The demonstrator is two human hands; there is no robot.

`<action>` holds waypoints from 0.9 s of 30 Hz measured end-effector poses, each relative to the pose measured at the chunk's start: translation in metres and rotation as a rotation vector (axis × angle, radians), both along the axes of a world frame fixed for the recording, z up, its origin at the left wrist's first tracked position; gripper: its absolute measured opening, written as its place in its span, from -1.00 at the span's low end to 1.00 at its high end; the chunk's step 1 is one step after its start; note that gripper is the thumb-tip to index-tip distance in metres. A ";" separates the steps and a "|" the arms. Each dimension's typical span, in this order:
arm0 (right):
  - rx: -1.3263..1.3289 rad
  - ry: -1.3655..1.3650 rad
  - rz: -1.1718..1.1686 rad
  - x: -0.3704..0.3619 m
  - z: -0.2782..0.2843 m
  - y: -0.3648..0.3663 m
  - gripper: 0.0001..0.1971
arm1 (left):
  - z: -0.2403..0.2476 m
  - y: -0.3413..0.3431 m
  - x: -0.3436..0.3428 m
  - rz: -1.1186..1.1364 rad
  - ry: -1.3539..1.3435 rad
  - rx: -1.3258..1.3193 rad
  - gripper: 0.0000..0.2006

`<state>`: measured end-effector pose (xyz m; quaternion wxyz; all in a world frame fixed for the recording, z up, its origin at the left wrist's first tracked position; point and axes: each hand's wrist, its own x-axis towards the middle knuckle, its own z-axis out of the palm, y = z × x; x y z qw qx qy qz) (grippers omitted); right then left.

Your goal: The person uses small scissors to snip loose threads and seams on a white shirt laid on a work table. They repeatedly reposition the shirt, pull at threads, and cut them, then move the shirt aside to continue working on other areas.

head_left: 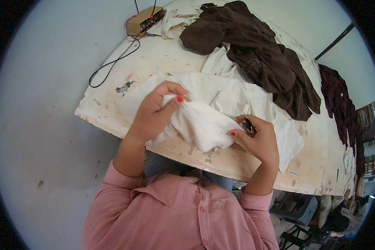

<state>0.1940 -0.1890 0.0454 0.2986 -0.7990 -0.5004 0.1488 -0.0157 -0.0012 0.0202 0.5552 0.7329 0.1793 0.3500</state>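
Cable (113, 62), thin and black, loops at the worn cream tabletop's (316, 160) left edge. Left hand (156, 110) is pinching a soft white cloth (196, 121) bunched up near the front edge; right hand (261, 139) pinches its other end, small dark metal tool (249, 127) tucked in too. Crumpled dark-brown fabric (275, 71) sits farther back.

A stained table (166, 58) stands beside a bluish wall (54, 104)

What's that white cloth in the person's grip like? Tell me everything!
The white cloth looks soft and plain. It's bunched and creased, its middle drooping between the left grip, pinching its upper-left part, and the right grip, at its lower-right end. It's over the table, near its edge; whether it joins the white fabric behind is unclear.
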 end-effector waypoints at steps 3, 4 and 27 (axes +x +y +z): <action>-0.049 -0.065 0.052 0.012 -0.001 -0.011 -0.67 | 0.000 0.020 -0.004 0.195 0.009 0.076 -0.88; 0.008 -0.081 0.065 0.017 -0.008 -0.014 -0.68 | 0.001 0.026 -0.005 0.235 -0.004 0.052 -0.87; 0.363 0.680 0.145 0.018 -0.005 -0.029 -0.80 | 0.036 0.009 0.034 -0.671 0.313 -0.010 -0.78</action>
